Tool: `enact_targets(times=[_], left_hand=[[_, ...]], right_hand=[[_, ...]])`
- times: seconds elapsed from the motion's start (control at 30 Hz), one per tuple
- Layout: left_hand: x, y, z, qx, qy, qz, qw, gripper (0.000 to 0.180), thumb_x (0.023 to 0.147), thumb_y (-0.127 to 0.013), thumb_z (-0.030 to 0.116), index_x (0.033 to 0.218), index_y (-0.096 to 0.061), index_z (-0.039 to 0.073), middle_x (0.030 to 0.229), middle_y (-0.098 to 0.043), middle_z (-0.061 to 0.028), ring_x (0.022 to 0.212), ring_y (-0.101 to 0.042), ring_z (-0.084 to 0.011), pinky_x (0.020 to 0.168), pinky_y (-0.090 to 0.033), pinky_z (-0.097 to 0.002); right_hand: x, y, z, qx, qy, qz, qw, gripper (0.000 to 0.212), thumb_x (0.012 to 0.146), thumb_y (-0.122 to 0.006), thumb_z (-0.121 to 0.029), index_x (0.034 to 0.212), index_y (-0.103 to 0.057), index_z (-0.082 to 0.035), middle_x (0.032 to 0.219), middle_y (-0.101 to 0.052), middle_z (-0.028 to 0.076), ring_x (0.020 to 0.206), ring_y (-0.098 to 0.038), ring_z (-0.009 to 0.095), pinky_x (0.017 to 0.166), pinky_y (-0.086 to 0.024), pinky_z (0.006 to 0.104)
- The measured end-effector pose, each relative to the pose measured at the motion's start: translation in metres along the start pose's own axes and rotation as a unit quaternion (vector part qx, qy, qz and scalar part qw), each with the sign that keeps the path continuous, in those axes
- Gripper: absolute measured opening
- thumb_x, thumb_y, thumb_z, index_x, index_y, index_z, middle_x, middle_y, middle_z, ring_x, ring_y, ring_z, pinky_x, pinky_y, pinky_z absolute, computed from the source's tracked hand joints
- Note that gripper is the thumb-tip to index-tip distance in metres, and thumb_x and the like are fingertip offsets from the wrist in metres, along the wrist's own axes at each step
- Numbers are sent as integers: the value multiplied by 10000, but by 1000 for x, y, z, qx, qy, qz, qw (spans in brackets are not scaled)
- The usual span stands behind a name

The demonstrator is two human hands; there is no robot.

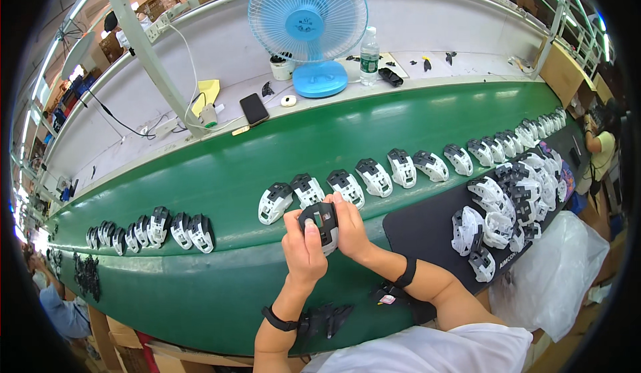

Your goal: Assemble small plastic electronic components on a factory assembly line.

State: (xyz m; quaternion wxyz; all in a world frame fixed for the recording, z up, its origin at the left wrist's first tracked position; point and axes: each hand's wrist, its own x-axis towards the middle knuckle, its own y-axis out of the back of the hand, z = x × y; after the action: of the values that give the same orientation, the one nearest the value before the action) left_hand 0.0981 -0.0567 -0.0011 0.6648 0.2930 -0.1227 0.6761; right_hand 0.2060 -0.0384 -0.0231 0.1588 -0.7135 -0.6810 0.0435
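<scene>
Two hands share one black and pale grey mouse shell (327,234) just above the green counter (180,279), near the middle of the scene. We see the left hand (305,254) bent round its left side, thumb lying on the dark top; the right hand (351,231) presses along its right side and far corner. Both sets of fingers are closed in on the shell, which sits between them, touching both.

On its far side a row of shells (374,177) runs off to the right, and a shorter group (159,227) stands well to the left. The underside of our shell is hidden, and we cannot make out the fingertips beneath it. At the right, shells in a heap (497,229) on a black mat (424,229) overlap too much for us to count. The dark parts (334,321) by the left wrist are partly covered and unclear, and the near edge of the view cuts off the left forearm (272,346).
</scene>
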Motion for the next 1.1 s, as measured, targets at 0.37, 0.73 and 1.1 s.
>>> enact_targets(times=[0.37, 0.73, 1.1], left_hand=[[1, -10, 6, -78, 71, 34, 994, 250, 940, -365, 230, 921, -442, -7, 718, -542, -77, 616, -493, -129, 549, -387, -277], [7, -13, -15, -366, 256, 45, 893, 225, 953, -392, 236, 979, -498, 40, 884, -559, -37, 790, -529, -93, 698, -434, -240], [2, -23, 3, -396, 218, 124, 883, 215, 949, -415, 235, 974, -511, 44, 895, -551, -28, 798, -529, -92, 700, -435, -238]], right_hand=[[0, 1, -11, 63, -44, -49, 996, 421, 1000, -279, -321, 830, -546, -45, 714, -550, 22, 628, -500, 117, 611, -430, 268], [6, 7, -2, 214, -183, -23, 959, 432, 977, -362, -354, 966, -612, -3, 886, -642, 75, 775, -611, 130, 715, -483, 258], [-7, -2, 4, 182, -66, 56, 979, 445, 987, -365, -344, 901, -616, 14, 809, -620, 46, 700, -551, 88, 643, -449, 245]])
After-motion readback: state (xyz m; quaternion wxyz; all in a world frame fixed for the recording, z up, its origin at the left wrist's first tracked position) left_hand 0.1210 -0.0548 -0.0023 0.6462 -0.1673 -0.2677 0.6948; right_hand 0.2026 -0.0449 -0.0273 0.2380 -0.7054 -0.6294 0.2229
